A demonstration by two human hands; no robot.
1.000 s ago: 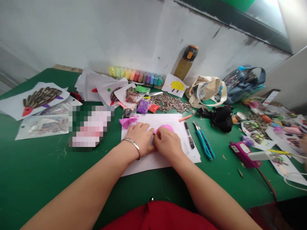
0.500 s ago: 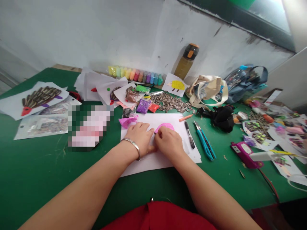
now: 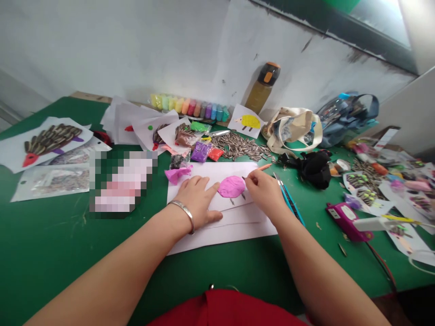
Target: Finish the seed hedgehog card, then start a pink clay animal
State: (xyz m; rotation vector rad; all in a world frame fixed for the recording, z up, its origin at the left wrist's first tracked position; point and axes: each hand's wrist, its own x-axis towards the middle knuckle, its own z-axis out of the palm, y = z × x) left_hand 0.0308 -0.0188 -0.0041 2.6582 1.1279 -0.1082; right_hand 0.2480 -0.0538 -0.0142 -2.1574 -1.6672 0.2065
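Note:
My left hand [image 3: 197, 201] lies flat on a sheet of white paper [image 3: 204, 242], fingers spread, left of a pink clay oval [image 3: 231, 186]. Two sunflower seeds [image 3: 232, 201] stick out below the oval like short legs. At the oval's right edge my right hand [image 3: 263, 192] is closed in a pinch. A small dark tip, which looks like a sunflower seed [image 3: 244, 178], shows at its fingertips. The orange clay stick [image 3: 264, 167] lies just beyond that hand, and a blue utility knife [image 3: 292, 203] is partly covered by it.
Behind the paper lie a sunflower seed pile [image 3: 238, 145], a purple clay packet [image 3: 200, 151] and a pink wrapper [image 3: 178, 174]. A drink bottle [image 3: 263, 88] stands at the wall. Right are a black cloth bundle [image 3: 316, 168] and a magenta device [image 3: 348, 222]; a seed hedgehog picture [image 3: 52, 139] lies left.
My right hand has moved right, from the oval's lower left to its right edge, uncovering the oval and the seeds below it. My left hand stays flat on the paper.

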